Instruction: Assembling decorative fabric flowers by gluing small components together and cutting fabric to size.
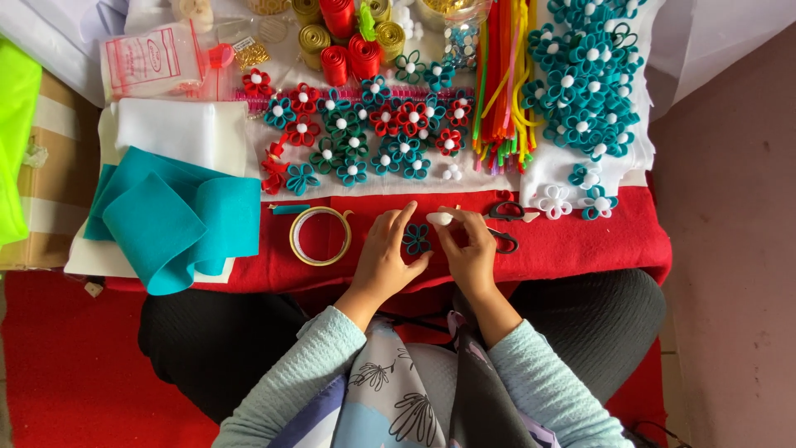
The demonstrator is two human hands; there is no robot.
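1. Nearest the camera, the person's forearms in light blue-grey sleeves come up from the lap to the front edge of the desk (580,249), which is covered in red cloth.
2. The left hand (383,259) lies flat-ish on the red cloth, fingers spread and loose; its grip is wide and holds nothing, with thumb and forefinger framing a small teal flower (416,239) on the cloth.
3. The right hand (468,249) sits just to the right of that flower; its grip is narrow, pinched on a small white ball (439,218) at the fingertips.
4. The key relation: the flower lies between the two hands, below and just left of the white ball, touching or nearly touching the left thumb. Both hands are about equally close.
5. Just left of the left hand lies a roll of tape (320,236); right of the right hand lie scissors (504,226).
6. Further left sits folded teal felt (178,220).
7. Farther back, finished teal, red and green flowers (365,129) lie in rows, with a heap of teal ones (589,75) to the right and bright strips (502,83) between.
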